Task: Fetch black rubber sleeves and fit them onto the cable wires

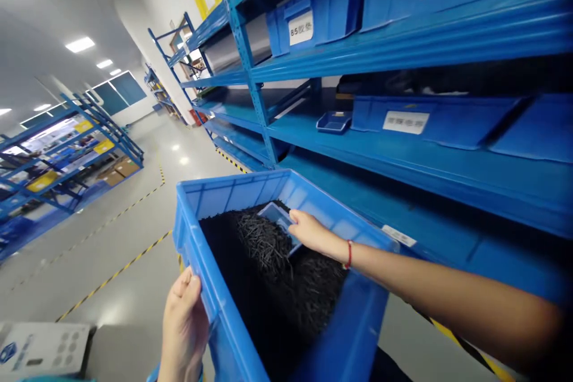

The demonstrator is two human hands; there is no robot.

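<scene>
Head view, bin: a large blue bin (221,292) fills the lower centre of the frame, its long axis running obliquely; what bears its weight is hidden.
Fill: slender black pieces (268,245) lie heaped inside, loose and crossing; the lower left of the heap is too dark to resolve.
Small tray: a small blue tray (274,213) sits within the bin, at the centre of the frame, among the pieces and seemingly tilted.
Right hand: the right hand (308,230) is closed, thumb and fingers pinching the small blue tray by its right-hand edge; a red bracelet (349,253) circles the wrist.
Left hand: the left hand (185,307), lower centre-left, is partly curled beside the bin's outer left wall, thumb at the rim; whether it grips or merely steadies cannot be told.
Handling: a firm rim pinch and a level tray should, in judgement, limit spilling; low, slow movement suits such tangled pieces, with the left hand bracing the wall.
Rack: a blue shelving rack (257,101) crosses the upper right, close beside the bin; ample elbow clearance seems advisable.
</scene>
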